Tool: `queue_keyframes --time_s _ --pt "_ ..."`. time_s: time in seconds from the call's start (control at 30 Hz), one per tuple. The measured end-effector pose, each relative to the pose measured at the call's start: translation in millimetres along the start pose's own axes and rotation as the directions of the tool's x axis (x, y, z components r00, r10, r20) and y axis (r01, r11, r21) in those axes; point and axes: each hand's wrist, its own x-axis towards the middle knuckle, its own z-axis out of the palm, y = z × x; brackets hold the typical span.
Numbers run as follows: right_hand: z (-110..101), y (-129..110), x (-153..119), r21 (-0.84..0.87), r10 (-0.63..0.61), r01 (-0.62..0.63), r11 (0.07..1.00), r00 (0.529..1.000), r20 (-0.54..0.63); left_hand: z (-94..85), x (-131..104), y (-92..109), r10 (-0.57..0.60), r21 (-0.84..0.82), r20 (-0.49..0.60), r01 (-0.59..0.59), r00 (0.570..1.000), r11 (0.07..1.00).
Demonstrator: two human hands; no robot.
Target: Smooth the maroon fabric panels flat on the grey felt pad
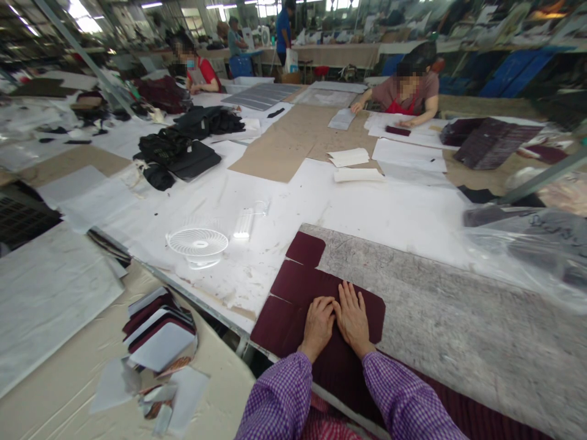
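Note:
Maroon fabric panels [288, 281] lie side by side on a grey felt-like mat at the table's near edge. My left hand [320, 324] is curled on the largest panel, its fingers bent together at the fabric and its thumb close to the right thumb. Flat on the same panel, my right hand [353, 315] has its fingers stretched forward and slightly apart. More maroon fabric [348, 379] hangs or lies below the hands, partly hidden by the purple checked sleeves. A smaller maroon piece [306, 249] lies at the far left corner.
Beyond the panels stand a white fan [198, 241] and a white lamp-like object [244, 223]. Stacked cut pieces [160, 336] rest on the left surface. Dark bags [183, 150] lie farther back. A clear plastic bag [532, 244] is at right. Two co-workers sit across the table.

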Motion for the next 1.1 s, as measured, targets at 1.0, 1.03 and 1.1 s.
queue_keyframes --time_s 1.0,1.03,1.1 --pt "-2.7 -2.2 0.0 -0.016 0.012 -0.012 1.000 1.000 0.008 0.7 -1.5 -0.7 -0.006 0.007 -0.007 0.006 1.000 1.000" --pt "-3.0 -2.5 0.0 -0.016 0.013 -0.012 1.000 1.000 0.007 0.8 -1.5 -0.8 -0.006 0.006 -0.008 0.006 1.000 1.000" --pt "-3.5 -2.9 0.0 -0.017 0.014 -0.013 1.000 1.000 0.007 0.6 -1.7 -0.8 -0.005 0.003 -0.008 0.005 1.000 1.000"
